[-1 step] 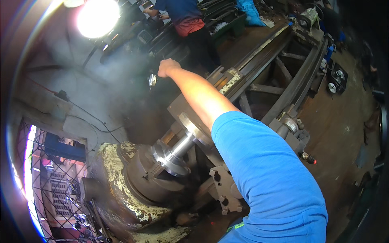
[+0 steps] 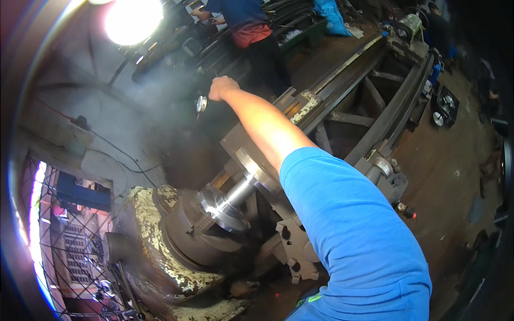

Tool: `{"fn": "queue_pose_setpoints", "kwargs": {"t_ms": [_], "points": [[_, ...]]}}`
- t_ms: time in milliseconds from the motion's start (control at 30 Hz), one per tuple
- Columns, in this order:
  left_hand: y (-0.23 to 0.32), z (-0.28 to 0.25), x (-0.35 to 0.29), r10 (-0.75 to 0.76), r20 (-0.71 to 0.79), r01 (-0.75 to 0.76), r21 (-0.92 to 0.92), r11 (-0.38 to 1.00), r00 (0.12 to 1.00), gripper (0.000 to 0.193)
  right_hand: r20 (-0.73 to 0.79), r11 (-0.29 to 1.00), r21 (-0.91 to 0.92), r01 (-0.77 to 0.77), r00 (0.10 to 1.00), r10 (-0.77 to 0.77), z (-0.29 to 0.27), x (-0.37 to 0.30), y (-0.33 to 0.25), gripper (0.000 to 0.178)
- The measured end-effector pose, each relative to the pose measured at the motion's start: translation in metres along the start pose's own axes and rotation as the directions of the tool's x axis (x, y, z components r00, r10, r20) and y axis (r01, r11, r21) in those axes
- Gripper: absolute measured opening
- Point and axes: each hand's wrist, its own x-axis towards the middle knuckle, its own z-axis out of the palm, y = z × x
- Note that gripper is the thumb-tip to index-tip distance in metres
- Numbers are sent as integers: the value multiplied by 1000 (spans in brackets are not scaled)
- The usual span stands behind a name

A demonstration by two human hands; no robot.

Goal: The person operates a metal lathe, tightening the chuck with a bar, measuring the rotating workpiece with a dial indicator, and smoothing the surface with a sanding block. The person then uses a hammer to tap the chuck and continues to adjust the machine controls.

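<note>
Moved: barely anything since the earlier frame, view just drifted a touch, arm's in the same spot
Right hand (image 2: pixel 223 88): fingers curled in narrow, can't tell what they're gripping
Dial gauge (image 2: pixel 201 104): hanging just beside that fist, left of it
Left hand: out of view
Shiny workpiece (image 2: pixel 240 191): sitting at the lathe chuck (image 2: pixel 184 227), below the outstretched arm
Black case (image 2: pixel 453 111): open on the floor, round white dial (image 2: pixel 438 119) at its near corner
Green bin (image 2: pixel 307 40): pale crumpled stuff (image 2: pixel 292 35) inside
</note>
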Motion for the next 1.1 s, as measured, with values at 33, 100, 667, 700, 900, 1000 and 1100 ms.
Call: {"fn": "queue_pose_setpoints", "kwargs": {"t_ms": [33,100,667,700,900,1000,1100], "points": [[5,2,-1,23,-32,-23,-3,1000,999,24,-12,1000,-10,17,1000,-17,1,1,0,44],[15,6,-1,33,-66,-34,-13,999,997,24,-6,1000,-7,25,1000,-26,2,4,2,46],[-35,-12,-16,-242,-45,234,-132,963,969,22,13,992,-116,49,999,-48,7,18,1,29],[-34,-12,-17,-249,-46,241,-134,961,967,21,80,995,-96,9,997,-1,7,17,-3,27],[-30,-11,-16,-280,-23,271,-196,942,960,20,451,983,3,-183,878,163,-2,24,-6,20],[-27,-9,-17,-262,0,258,-169,951,965,19,469,976,-136,-171,856,215,-3,28,-3,19],[-20,-5,-19,-221,-5,218,-159,963,975,15,370,945,-324,-53,912,178,-4,28,-2,37]]}}
